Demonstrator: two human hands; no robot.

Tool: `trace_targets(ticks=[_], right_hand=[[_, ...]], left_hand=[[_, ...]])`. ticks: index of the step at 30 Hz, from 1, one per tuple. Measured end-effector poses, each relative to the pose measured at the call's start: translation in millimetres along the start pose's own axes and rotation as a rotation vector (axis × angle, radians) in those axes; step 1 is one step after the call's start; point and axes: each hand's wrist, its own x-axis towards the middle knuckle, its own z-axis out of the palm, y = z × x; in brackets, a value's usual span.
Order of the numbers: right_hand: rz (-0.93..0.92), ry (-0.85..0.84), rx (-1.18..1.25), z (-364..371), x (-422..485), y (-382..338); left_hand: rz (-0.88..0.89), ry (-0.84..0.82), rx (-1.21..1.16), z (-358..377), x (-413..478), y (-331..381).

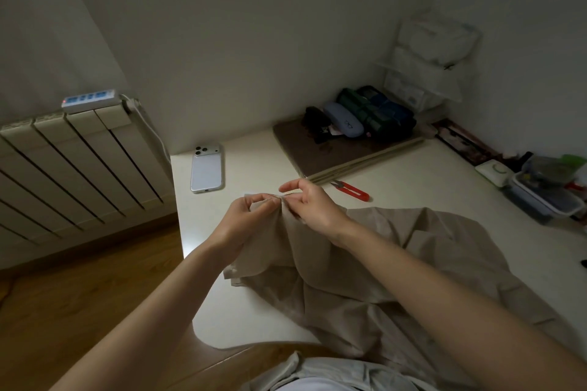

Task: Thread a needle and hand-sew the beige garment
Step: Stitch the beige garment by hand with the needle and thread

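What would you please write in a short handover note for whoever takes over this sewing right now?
Left hand: pinches a raised fold of the beige garment.
Right hand: pinches the same fold from the other side; any needle there is too small to confirm.
The rest of the garment lies spread on the white table; red snips lie beyond the hands.
Done: fold taken up. Left: apparently the stitching; its progress cannot be seen.

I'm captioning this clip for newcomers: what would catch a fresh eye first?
The left hand and right hand meet in the middle of the view, pinching a raised fold of the beige garment, which spills toward the near right. Just beyond lie red thread snips; a white phone lies face down farther left.
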Motion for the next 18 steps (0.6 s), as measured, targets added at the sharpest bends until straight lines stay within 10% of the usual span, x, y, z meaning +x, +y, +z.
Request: trace_targets(ticks=[10, 18], right_hand=[[-0.404, 0.213, -0.45, 1, 0, -2], [-0.476, 0.203, -0.117, 13, -4, -19]], left_hand=[[-0.036, 0.082, -0.032, 2, 8, 3], [0.03, 0.089, 0.04, 1, 17, -5]])
